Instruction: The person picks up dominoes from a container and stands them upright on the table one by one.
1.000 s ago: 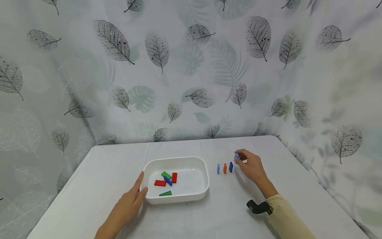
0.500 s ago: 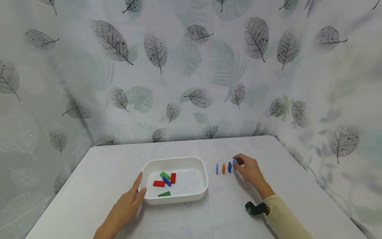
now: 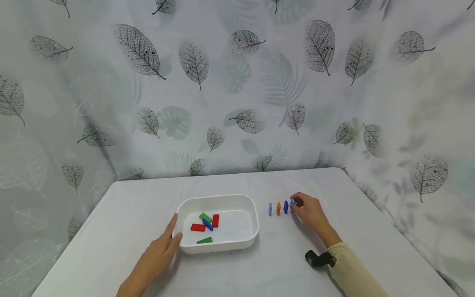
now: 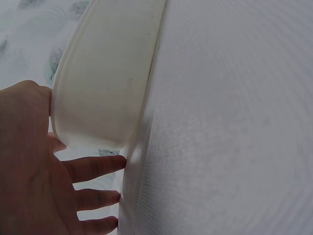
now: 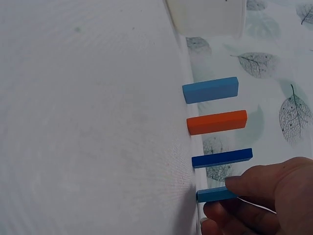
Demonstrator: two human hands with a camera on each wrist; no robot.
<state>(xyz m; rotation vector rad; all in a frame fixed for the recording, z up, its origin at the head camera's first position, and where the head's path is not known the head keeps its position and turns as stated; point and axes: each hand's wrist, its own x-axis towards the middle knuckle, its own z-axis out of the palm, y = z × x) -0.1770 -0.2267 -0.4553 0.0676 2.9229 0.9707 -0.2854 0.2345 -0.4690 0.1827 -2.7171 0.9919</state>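
Observation:
My right hand [image 3: 311, 211] pinches a light blue domino [image 5: 211, 195] between thumb and fingers; it stands upright with its lower end at the table. Left of it, three more dominoes stand on end in a spaced row: a dark blue domino [image 5: 222, 158], an orange domino [image 5: 217, 122] and another light blue domino [image 5: 211, 90]. My left hand [image 3: 156, 252] touches the left end of a white tray [image 3: 230, 246], its fingers spread and mostly straight. Inside the tray lie red dominoes [image 3: 198, 227], green dominoes [image 3: 205, 240] and a blue domino [image 3: 208, 224] leaning over others.
The white-covered table [image 3: 259, 272] ends at a back edge in front of a leaf-patterned curtain [image 3: 222, 90]. A black device [image 3: 319, 259] is strapped at the right wrist. The domino row stands just right of the tray.
My right hand has lowered the light blue domino to the table at the right end of the row. My left hand stays at the tray.

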